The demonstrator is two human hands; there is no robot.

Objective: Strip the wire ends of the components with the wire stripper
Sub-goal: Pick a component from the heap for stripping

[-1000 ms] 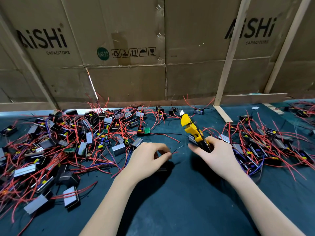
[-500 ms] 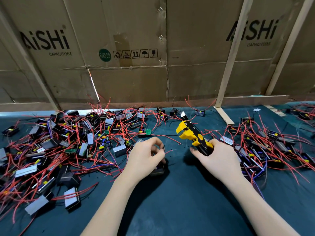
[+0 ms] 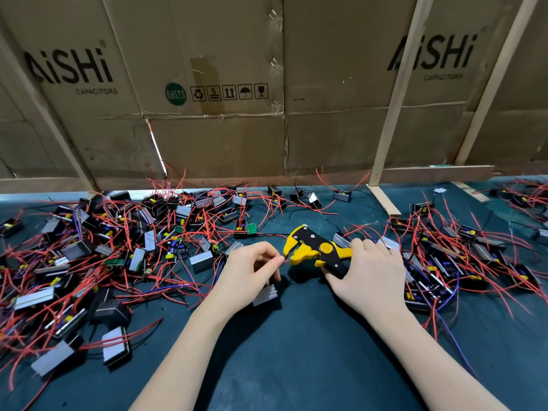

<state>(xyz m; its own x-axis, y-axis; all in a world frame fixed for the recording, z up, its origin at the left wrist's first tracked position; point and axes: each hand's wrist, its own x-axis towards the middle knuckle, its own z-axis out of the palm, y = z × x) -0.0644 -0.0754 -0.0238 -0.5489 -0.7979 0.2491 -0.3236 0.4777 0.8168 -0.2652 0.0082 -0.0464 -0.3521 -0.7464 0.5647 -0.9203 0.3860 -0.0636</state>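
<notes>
Feeding step: left grip (image 3: 252,274) pinches 1 red wire end (image 3: 285,260) just left of the wire stripper (image 3: 315,250) (mouth agape), which the right grip (image 3: 367,274) clasps; next, squeeze.

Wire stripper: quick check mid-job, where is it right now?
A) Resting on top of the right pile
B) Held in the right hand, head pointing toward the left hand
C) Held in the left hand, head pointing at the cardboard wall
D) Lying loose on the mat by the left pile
B: the right hand grips the handles of the wire stripper, and its yellow head points at the red wire pinched by the left hand.
</notes>
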